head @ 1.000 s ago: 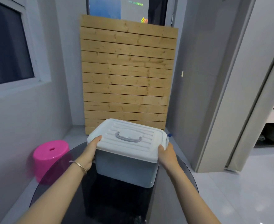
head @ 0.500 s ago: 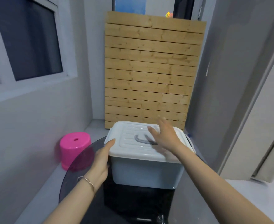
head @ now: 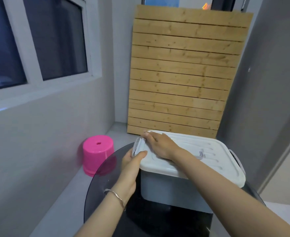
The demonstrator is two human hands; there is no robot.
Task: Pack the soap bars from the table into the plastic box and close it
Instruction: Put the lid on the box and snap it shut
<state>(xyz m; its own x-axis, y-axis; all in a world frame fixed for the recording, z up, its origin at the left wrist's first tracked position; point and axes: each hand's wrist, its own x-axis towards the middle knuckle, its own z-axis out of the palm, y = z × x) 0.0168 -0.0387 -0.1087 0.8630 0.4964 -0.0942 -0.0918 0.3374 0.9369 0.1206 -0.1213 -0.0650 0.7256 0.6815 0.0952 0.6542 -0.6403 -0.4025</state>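
Box: your white rectangular plastic box stands on the round dark glass bench, toward its far edge, with the ribbed white lid sitting on top of it.
Left hand: your left hand, a thin metal bangle on its wrist, reaches the box's left end; its fingers are curled around the white side latch, thumb on the lid's edge.
Right hand: your right hand crosses over the lid and lies on its far left corner, fingers bent over the rim just above the latch, pressing rather than gripping anything loose.
Lid handle: the grey handle in the lid's middle is partly covered by your right forearm.
Right latch: the latch on the opposite end shows only as a pale loop; you cannot tell whether it is fastened.
Soap bars: the box walls are opaque and the lid covers the top, so what lies inside is hidden from you.
Bench: its near part is cut off by the lower frame edge and hidden under your arms.
Surroundings: a bright pink plastic stool stands on the floor to the left, seen partly through the glass; a slatted pale wooden panel leans against the wall behind the box.
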